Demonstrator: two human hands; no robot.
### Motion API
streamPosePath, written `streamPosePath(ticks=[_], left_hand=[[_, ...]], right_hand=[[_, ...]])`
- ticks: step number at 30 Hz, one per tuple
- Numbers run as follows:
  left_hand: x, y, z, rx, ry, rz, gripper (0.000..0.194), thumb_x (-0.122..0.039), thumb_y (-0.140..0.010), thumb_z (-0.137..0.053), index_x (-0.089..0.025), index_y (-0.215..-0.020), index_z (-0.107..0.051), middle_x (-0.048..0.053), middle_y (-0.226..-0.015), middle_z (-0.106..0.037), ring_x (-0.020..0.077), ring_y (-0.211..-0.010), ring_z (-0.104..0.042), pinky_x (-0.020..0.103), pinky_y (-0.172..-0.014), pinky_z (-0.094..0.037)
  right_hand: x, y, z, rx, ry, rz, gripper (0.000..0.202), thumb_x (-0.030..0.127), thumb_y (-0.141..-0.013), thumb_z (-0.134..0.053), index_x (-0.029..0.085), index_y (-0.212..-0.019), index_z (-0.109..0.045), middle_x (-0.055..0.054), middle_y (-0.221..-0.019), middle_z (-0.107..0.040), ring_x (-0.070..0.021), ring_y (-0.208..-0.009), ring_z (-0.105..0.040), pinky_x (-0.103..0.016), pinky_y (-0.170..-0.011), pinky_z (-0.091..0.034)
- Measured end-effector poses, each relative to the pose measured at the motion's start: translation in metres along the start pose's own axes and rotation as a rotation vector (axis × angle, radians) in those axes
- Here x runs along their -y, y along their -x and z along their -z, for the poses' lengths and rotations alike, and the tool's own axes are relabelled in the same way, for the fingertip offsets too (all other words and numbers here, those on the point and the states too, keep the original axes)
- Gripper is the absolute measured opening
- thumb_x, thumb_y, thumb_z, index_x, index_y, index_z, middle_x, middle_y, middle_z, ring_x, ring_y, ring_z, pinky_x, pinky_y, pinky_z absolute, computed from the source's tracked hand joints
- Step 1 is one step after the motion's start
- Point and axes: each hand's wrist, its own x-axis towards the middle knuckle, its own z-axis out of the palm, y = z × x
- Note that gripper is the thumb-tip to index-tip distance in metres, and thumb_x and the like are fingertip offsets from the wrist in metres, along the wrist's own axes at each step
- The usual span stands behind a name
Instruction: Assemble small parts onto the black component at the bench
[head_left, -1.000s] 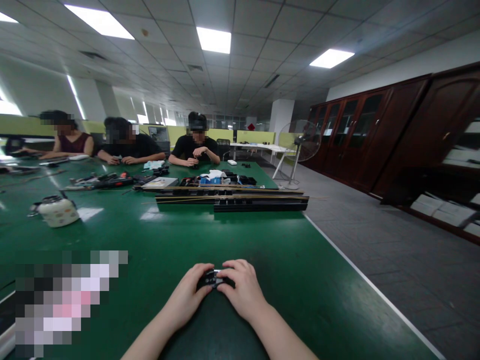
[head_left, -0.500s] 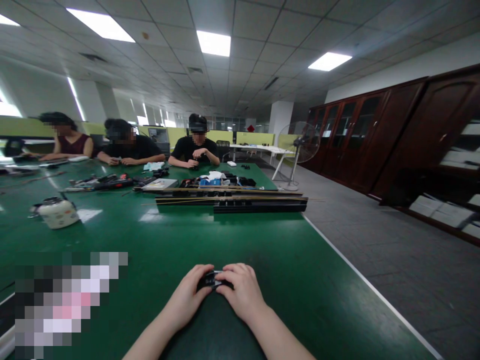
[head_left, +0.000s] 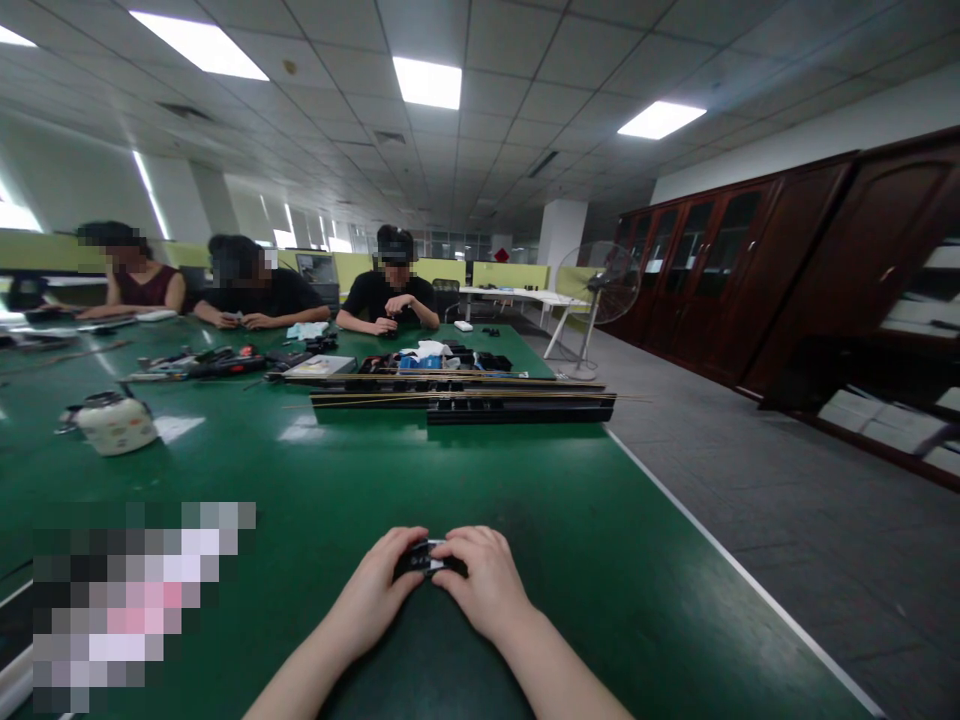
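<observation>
Between my hands is a small dark object (head_left: 424, 562) with a pale, shiny strip on top; its exact kind I cannot make out. My left hand (head_left: 384, 582) grips its left end, thumb at the near side and fingers at the far side. On the opposite end, my right hand (head_left: 486, 578) holds it in the same way. Much of the object is hidden under the fingers. It is low over the green table (head_left: 637, 600), and whether it touches the surface I cannot tell.
Long black rails (head_left: 521, 408) with thin rods on them lie across the table ahead. A cream-coloured pot (head_left: 116, 424) stands at the left, beyond a blurred-out item (head_left: 142, 610). Tools (head_left: 225, 364) lie farther back. Several people sit at the far side, one (head_left: 390, 295) opposite me.
Both hands keep the same grip in the same place. The view has shifted very slightly; nothing else has visibly moved.
</observation>
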Motion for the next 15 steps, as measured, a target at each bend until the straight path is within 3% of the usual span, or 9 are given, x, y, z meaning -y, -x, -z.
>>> streamPosePath(ticks=[6, 15], left_hand=[[0.0001, 0.0001, 0.0, 0.002, -0.016, 0.0, 0.035, -0.016, -0.069, -0.053, -0.021, -0.103, -0.056, 0.006, -0.104, -0.062, 0.0216, -0.1, -0.056, 0.04, -0.091, -0.043], [0.0036, 0.0001, -0.0006, 0.003, -0.019, -0.01, 0.034, -0.017, -0.07, -0.054, -0.023, -0.103, -0.057, 0.005, -0.103, -0.062, 0.0221, -0.1, -0.056, 0.041, -0.092, -0.043]], right_hand=[[0.001, 0.0005, 0.0032, -0.012, -0.065, -0.003, 0.03, 0.024, -0.066, -0.071, 0.035, -0.094, -0.065, 0.004, -0.1, -0.064, -0.0164, -0.098, -0.054, -0.033, -0.089, -0.035], [-0.0006, -0.0018, 0.0029, 0.001, -0.066, -0.017, 0.021, 0.023, -0.07, -0.068, 0.034, -0.088, -0.067, 0.004, -0.099, -0.065, -0.0164, -0.098, -0.054, -0.034, -0.088, -0.035]])
